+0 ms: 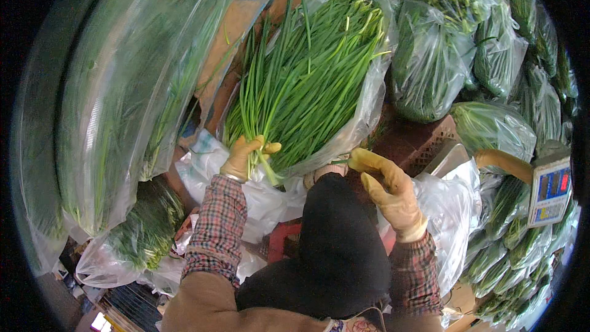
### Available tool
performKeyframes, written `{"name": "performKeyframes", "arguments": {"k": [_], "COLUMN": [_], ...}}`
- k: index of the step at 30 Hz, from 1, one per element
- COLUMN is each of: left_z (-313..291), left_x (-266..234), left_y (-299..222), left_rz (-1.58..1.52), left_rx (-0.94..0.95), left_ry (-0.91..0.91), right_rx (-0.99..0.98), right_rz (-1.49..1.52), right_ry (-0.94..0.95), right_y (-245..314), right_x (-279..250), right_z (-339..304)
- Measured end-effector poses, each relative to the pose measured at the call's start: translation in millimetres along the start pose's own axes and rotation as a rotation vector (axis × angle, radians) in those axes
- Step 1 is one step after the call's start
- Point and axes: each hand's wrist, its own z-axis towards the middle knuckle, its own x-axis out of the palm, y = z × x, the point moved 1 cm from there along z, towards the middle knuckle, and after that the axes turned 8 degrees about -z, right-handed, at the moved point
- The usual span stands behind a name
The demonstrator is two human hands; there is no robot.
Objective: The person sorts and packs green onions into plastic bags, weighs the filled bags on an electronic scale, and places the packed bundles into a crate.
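- Head view, left hand (243,158): gloved in pale yellow, it is closed around the lower, whitish ends of a bunch of long green stalks (259,101), whose leaves fan upward, away from the person.
- Head view, right hand (393,195): gloved alike, it is held with fingers curved and thumb apart from them; a short green strand (339,161) lies at its fingertips, though whether it is gripped I cannot tell.
- The bunch stands at the left side of a large heap of greens (332,80), overlapping it; the heap lies in an opened clear plastic bag (380,95) in front of the person.
- Checked sleeves (215,227) cover both forearms, and a dark-clad knee (344,233) rises between them.
- Crumpled white plastic (445,212) lies just beside the right wrist.
- On the left are tall clear bags of greens (110,104), with a smaller bag (144,227) below them.
- On the right, bagged greens (430,64) are piled up behind a brown perforated crate (424,146).
- Near the right edge stands a scale display (550,190) with lit red digits.
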Motion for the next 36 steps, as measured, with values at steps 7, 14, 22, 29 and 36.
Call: {"name": "performKeyframes", "arguments": {"k": [7,14,22,29,36], "left_z": [-27,2,-10,3,23], "left_x": [94,160,144,237,323], "left_y": [-9,41,51,33,104], "left_rz": [-0.104,0.326,0.331,1.142,0.863], "left_rx": [0.176,0.49,0.23,0.839,0.419], "left_ry": [0.081,0.22,0.37,0.871,0.956], "right_rx": [0.231,0.201,0.317,-0.537,-0.296], "right_rz": [0.299,0.417,0.461,-0.403,-0.702], "right_ry": [0.244,0.052,-0.011,-0.112,-0.284], "right_y": [-20,-5,39,89,18], "right_x": [40,54,5,-6,-31], "right_z": [64,74,31,-60,-145]}}
